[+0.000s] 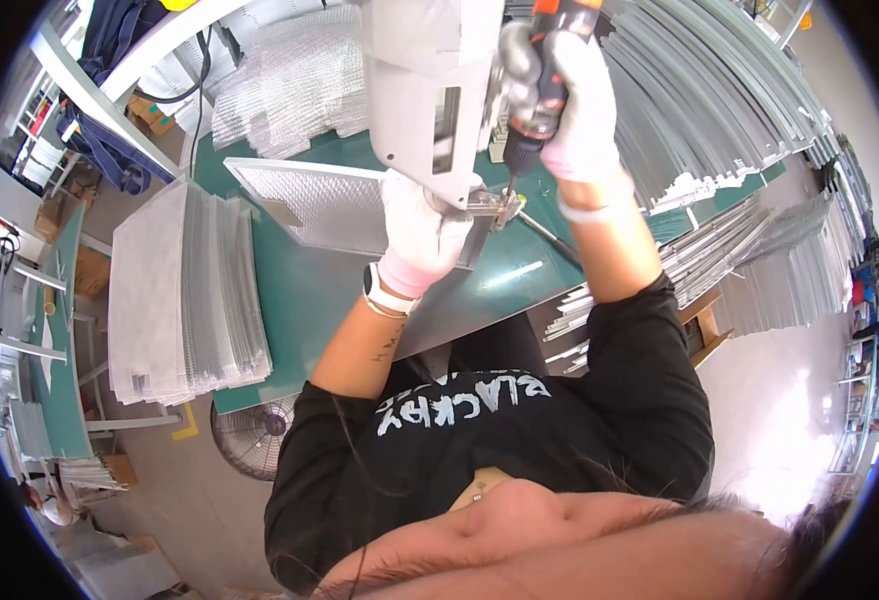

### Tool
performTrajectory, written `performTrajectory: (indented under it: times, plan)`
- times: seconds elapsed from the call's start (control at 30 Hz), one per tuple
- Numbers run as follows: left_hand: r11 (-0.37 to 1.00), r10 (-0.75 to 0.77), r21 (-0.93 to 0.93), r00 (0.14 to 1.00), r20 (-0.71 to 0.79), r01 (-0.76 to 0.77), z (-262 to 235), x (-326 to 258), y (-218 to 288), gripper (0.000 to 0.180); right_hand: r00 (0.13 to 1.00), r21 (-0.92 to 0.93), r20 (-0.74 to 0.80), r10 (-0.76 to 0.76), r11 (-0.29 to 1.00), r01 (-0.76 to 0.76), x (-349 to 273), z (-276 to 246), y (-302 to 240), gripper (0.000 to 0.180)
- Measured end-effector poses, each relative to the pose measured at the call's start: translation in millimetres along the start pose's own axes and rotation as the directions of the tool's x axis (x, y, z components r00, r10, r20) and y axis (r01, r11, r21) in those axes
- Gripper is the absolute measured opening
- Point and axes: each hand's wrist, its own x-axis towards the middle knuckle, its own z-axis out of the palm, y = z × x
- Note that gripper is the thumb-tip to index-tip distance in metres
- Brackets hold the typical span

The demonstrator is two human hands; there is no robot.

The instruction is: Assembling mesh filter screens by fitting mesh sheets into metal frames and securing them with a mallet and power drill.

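My right hand [585,105], in a white glove, is closed round a black-and-orange cordless drill [550,115]. The drill points down, its bit at a small metal bracket [505,207]; whether the bit touches a screw is too small to tell. My left hand [425,228], also gloved, grips the lower end of a long white metal housing [425,125] with a slot in its face. That housing rises away from me toward the top edge. Behind my left hand, a framed mesh panel [325,205] lies on the green table [305,300].
A tall stack of mesh panels [185,300] stands at the left table edge, with more sheets [290,85] at the back. Grey panels [710,100] are piled at the right, above metal strips [705,255]. A floor fan [255,435] sits below the table's near left corner.
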Motion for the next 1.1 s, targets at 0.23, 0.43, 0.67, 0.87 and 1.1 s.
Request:
performTrajectory:
  times: [0.23, 0.43, 0.67, 0.87, 1.1]
  plan:
    - [0.997, -0.063, -0.048, 0.998, -0.019, 0.062, 4, -2, 3, 0.017, 0.838, 0.493, 0.360, -0.411, 0.846, 0.203, 42, -14, -7, 0.058]
    - [0.987, 0.074, 0.135, 0.994, 0.079, -0.084, -5, -14, -10, 0.032, 0.968, 0.131, -0.236, -0.088, 0.984, 0.122, 26, 9, -45, 0.031]
    - [0.961, -0.092, -0.247, 0.987, 0.135, 0.123, -24, 10, 10, 0.080, 0.984, -0.318, -0.167, -0.062, 0.948, 0.006, -22, 10, -42, 0.035]
    - [0.949, -0.198, -0.254, 0.980, -0.027, 0.185, -8, -1, 10, 0.074, 0.988, -0.126, -0.145, -0.045, 0.992, 0.027, -87, -13, 11, 0.065]
    - [0.977, -0.187, -0.104, 0.982, 0.017, 0.187, -9, -5, 18, 0.051, 0.988, -0.209, -0.142, -0.064, 0.977, 0.033, -77, -12, -2, 0.054]
